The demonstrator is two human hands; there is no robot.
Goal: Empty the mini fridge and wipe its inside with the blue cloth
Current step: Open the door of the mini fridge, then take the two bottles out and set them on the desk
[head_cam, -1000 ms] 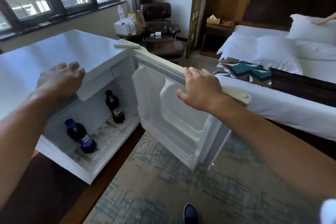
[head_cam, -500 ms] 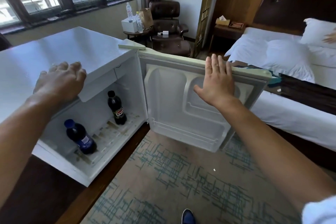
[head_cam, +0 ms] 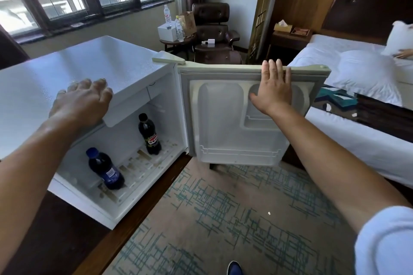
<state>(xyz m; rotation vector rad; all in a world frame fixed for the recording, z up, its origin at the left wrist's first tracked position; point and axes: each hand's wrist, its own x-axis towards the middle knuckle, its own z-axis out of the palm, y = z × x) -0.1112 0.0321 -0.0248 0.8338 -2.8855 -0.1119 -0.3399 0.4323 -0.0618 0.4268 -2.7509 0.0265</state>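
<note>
Fingers of the right hand (head_cam: 271, 94) are lying flat against the fridge door (head_cam: 225, 123); at nine o'clock, the left hand (head_cam: 82, 98) is resting, loosely curled, on the mini fridge (head_cam: 67, 73).

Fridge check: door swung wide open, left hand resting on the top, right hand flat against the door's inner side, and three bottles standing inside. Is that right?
Not quite. The head view shows two bottles inside the mini fridge, not three: a blue-capped bottle and a black-capped bottle. The rest holds: the door is wide open, the left hand rests on the top, and the right hand lies flat against the door's inner side.
</note>
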